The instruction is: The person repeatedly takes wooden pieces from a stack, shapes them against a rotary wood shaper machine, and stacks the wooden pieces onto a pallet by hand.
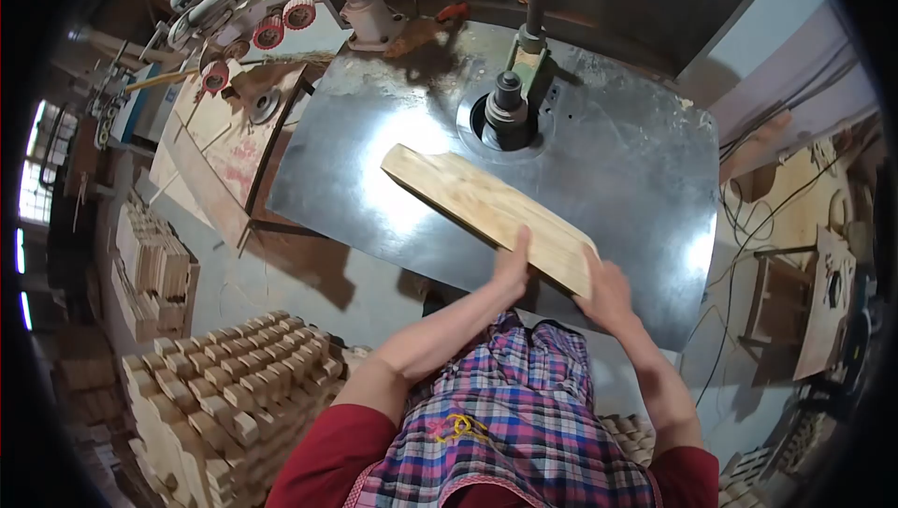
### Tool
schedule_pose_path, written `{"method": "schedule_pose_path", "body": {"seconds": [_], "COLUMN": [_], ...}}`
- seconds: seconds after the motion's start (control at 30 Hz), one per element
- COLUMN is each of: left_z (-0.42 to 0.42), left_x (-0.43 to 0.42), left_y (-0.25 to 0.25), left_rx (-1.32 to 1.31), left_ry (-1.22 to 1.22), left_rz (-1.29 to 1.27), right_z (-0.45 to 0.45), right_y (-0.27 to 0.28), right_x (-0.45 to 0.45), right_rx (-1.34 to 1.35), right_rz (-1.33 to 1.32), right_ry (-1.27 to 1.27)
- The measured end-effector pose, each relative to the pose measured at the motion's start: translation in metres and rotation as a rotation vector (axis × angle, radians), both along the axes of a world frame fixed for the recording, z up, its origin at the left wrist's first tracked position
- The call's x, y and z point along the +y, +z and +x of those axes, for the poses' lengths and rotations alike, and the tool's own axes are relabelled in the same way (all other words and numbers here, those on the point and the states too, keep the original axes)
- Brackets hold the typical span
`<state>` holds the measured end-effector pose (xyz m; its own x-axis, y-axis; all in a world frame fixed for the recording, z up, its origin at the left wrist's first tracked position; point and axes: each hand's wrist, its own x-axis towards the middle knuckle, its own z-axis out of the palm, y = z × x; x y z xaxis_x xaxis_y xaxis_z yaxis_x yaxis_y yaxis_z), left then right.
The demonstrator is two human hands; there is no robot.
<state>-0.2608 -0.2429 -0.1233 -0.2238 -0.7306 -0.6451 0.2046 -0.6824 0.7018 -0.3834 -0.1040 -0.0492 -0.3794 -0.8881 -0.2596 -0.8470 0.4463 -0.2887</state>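
Note:
A long, pale wooden board with a shaped far end lies slantwise over the metal machine table, in front of the spindle. My left hand grips its near-left edge, thumb on top and the other fingers hidden beneath. At the board's right end, my right hand is closed round the corner. The spindle moulder's cutter spindle rises from a round opening behind the board, which is apart from it.
The grey metal table reaches to my apron. A feeder with red wheels stands back left. Stacked wooden pieces fill the lower left. Black cables hang at the right, near a wooden workbench.

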Motion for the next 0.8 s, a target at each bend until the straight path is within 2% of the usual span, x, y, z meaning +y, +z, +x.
{"method": "schedule_pose_path", "body": {"seconds": [0.13,0.2,0.3,0.37,0.8], "left_z": [-0.047,-0.064,-0.094,-0.112,-0.126], "left_x": [0.040,0.051,0.050,0.046,0.003], "left_y": [0.002,0.002,-0.011,-0.022,-0.005], "left_rx": [0.216,0.318,0.280,0.232,0.074], "left_ry": [-0.186,-0.288,-0.391,-0.516,-0.624], "left_rz": [0.154,0.228,0.204,0.180,0.007], "right_z": [-0.072,-0.093,-0.111,-0.124,-0.149], "right_y": [0.002,0.002,-0.001,-0.006,-0.011], "right_x": [0.091,0.124,0.148,0.154,0.110], "right_rx": [-0.015,-0.016,-0.025,-0.037,-0.019], "right_rz": [-0.122,-0.181,-0.206,-0.235,-0.251], "right_ry": [0.107,0.038,0.003,-0.056,-0.062]}}
